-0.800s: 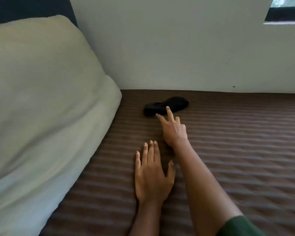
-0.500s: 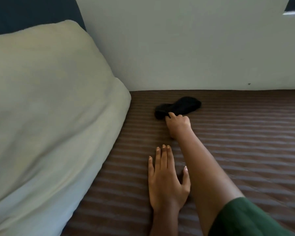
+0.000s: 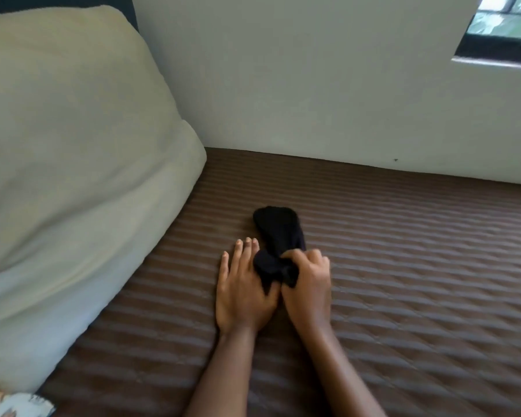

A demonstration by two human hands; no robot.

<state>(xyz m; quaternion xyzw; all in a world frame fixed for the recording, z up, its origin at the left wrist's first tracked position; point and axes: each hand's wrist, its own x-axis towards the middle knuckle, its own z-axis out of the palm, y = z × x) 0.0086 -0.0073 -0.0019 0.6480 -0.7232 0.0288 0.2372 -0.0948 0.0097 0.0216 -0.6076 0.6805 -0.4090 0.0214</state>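
Note:
A black sock (image 3: 278,233) lies on the brown quilted bed cover (image 3: 403,281), its toe end pointing away from me. My right hand (image 3: 309,284) grips the near end of the sock, fingers curled round the bunched fabric. My left hand (image 3: 241,284) lies flat on the cover just left of it, fingers straight, and the bunched end of the sock rests over its index-finger side.
A large cream pillow (image 3: 73,164) fills the left side and overhangs the cover. A pale wall (image 3: 313,85) bounds the bed at the back, with a window corner (image 3: 506,28) at the top right. A patterned cloth (image 3: 15,404) shows at the bottom left.
My right hand reached the sock, closed on it and pulled it toward me, next to my left hand. The sock now points lengthwise away from me.

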